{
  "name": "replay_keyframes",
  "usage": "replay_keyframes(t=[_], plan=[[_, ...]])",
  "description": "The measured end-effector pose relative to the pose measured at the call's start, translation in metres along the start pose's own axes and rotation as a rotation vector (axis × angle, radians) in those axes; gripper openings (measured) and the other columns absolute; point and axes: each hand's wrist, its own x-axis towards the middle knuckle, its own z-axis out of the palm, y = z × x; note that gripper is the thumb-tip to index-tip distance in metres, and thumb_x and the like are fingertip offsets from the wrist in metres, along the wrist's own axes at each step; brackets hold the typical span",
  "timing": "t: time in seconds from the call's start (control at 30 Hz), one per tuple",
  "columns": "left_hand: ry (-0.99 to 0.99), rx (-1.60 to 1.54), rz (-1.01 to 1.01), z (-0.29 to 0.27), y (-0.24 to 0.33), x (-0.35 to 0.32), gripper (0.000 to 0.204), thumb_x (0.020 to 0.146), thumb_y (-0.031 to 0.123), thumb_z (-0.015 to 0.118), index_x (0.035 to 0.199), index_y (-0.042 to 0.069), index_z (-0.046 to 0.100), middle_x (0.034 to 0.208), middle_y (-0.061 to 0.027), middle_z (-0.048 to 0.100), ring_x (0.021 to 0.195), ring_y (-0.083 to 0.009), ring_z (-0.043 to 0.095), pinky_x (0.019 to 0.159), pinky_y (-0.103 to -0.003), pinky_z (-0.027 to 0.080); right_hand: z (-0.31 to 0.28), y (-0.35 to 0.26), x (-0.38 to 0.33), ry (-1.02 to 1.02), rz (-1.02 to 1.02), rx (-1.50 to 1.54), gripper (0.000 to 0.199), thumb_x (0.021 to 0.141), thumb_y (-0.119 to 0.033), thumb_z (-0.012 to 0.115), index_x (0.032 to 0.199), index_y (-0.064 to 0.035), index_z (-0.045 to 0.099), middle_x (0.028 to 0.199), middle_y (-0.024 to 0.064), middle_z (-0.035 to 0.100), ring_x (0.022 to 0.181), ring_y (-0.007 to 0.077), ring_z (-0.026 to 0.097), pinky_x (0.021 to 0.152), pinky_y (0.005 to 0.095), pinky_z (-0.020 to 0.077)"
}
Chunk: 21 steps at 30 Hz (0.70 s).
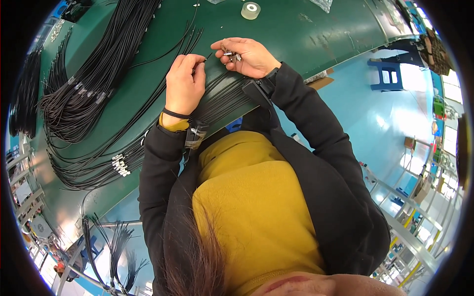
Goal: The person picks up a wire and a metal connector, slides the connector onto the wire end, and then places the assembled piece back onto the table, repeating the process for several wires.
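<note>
My left hand (185, 86) is closed in a pinch around a thin black cable, whose short tip (209, 55) sticks out toward my right hand. Several small silvery metal pieces, which look like connector shells (232, 55), lie in the curled fingers of my right hand (252, 58). A small gap separates the cable tip from these pieces. Under and beside my hands, long loose black cables (217, 106) run across the green table (276, 29). Whether my right fingertips pinch one single piece is too small to tell.
A thick bundle of black cables (116, 47) lies at the left, with more bundles beyond it. White connectors (120, 165) cluster on cables near the front edge. A tape roll (251, 10) sits at the far side. A blue stool (386, 74) stands on the floor at right.
</note>
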Motion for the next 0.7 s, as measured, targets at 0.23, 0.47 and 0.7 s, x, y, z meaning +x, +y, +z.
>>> replay_keyframes(t=[0.23, 0.47, 0.7], plan=[[-0.006, 0.015, 0.012, 0.0, 0.0, 0.0, 0.01, 0.08, -0.003, 0.06, 0.089, 0.002, 0.06, 0.078, -0.0104, 0.057, 0.062, -0.022, 0.056, 0.056, -0.03, 0.046, 0.006, 0.0, -0.006, 0.045, -0.041, -0.039, 0.023, 0.094, -0.017, 0.056, 0.108, 0.0004, 0.058, 0.087, 0.0048, 0.059, 0.073, 0.0097, 0.054, 0.062, 0.0217, 0.0468], [-0.006, 0.018, 0.034, 0.001, 0.001, 0.0, 0.009, 0.082, -0.002, 0.06, 0.09, 0.001, 0.061, 0.076, -0.0078, 0.056, 0.058, -0.0148, 0.053, 0.055, -0.025, 0.045, 0.002, 0.003, -0.004, 0.081, -0.061, -0.019, 0.017, 0.091, -0.014, 0.06, 0.102, -0.001, 0.06, 0.086, 0.0039, 0.059, 0.074, 0.0103, 0.056, 0.059, 0.0209, 0.0446], [-0.02, 0.001, 0.005, 0.001, 0.002, 0.0, 0.011, 0.079, -0.003, 0.06, 0.088, 0.003, 0.06, 0.079, -0.0118, 0.058, 0.064, -0.0267, 0.058, 0.056, -0.033, 0.047, 0.006, 0.003, -0.005, 0.061, -0.061, 0.002, 0.015, 0.089, -0.013, 0.062, 0.099, -0.0018, 0.06, 0.086, 0.0042, 0.06, 0.074, 0.0105, 0.057, 0.057, 0.0211, 0.0444]])
